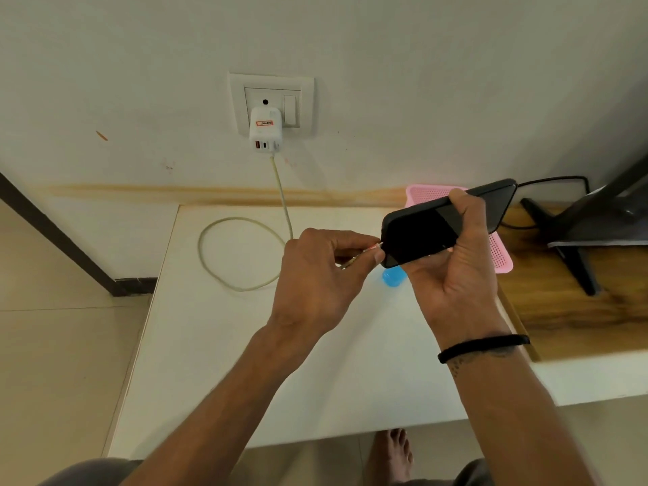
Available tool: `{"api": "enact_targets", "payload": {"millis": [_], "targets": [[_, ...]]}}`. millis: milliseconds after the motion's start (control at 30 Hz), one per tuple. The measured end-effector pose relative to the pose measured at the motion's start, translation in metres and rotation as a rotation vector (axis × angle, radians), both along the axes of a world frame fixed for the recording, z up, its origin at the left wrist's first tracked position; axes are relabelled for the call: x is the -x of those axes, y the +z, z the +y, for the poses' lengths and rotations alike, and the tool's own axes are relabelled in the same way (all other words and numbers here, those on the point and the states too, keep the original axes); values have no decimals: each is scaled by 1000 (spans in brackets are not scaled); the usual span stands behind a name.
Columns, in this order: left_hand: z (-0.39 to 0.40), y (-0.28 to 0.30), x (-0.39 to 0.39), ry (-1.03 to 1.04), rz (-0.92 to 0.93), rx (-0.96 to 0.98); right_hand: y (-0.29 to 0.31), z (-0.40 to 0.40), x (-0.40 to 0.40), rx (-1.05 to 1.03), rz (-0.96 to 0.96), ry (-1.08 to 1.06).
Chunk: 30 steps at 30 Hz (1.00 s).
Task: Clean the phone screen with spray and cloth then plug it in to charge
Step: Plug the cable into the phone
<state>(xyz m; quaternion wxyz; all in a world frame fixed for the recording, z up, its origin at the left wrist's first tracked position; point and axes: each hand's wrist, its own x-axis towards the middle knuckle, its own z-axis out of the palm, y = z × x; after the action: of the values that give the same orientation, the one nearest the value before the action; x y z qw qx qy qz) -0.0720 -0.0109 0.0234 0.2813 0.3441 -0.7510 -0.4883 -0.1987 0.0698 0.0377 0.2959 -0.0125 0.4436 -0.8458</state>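
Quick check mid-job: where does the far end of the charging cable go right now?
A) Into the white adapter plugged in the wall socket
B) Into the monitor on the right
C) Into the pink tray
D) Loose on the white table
A: the pale cable loops on the white table and rises into the white adapter seated in the wall socket, while the left hand pinches its plug at the phone.

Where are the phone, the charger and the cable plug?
phone (pixel 420 233): head view, on its dark screen.
charger (pixel 265 133): head view, on its white body at the wall socket.
cable plug (pixel 377 245): head view, on its tip at the phone's end.
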Motion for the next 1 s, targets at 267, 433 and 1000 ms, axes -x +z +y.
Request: {"api": "enact_targets", "payload": {"millis": [267,433,1000], "targets": [[-2,-3,-6,8,63,-118,0,-5,-7,-74,118,-13],[-4,-6,-11,-11,65,-97,0,-8,-11,-110,156,25],[-50,4,-34,-6,-38,-440,-23,-23,-38,-517,274,349]]}}
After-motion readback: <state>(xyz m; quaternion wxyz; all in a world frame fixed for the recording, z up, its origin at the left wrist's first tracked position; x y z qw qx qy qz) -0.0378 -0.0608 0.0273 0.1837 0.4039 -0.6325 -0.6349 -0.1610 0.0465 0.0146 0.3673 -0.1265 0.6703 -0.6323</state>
